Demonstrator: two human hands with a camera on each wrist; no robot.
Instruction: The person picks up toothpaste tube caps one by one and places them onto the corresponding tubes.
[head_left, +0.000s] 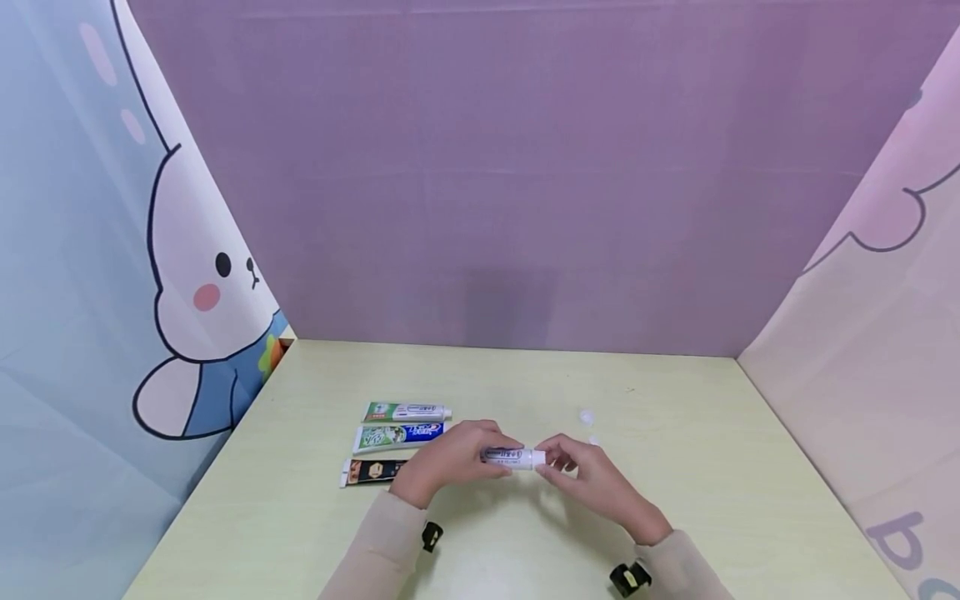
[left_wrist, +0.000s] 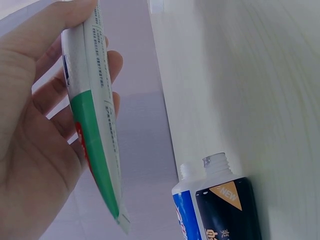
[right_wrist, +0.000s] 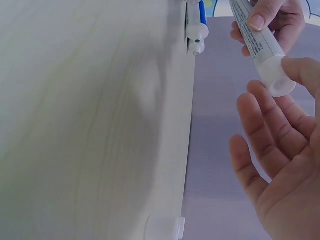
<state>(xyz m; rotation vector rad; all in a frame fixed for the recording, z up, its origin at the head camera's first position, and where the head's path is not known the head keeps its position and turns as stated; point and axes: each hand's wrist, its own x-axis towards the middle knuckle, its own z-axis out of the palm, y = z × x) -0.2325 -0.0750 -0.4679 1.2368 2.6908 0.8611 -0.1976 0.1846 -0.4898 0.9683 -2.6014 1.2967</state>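
Three printed plastic tubes (head_left: 400, 437) lie left, apparently uncapped; one white-and-green plastic tube (head_left: 506, 457) is still capped.
The left hand (head_left: 460, 454) grips it to their right; the right hand (head_left: 594, 478) pinches its round white cap (head_left: 539, 457).

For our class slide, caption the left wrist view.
Left hand holds a green-and-white tube, an uncapped black tube nearby.

White tube (left_wrist: 95, 112) (green tail), black tube (left_wrist: 230, 210), purple backdrop (head_left: 525, 167), pale yellowish table (head_left: 750, 500)

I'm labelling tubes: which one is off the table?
The green-and-white tube in the left hand, the right hand at its cap; the black tube, blue tube and other green tube lie on the table.
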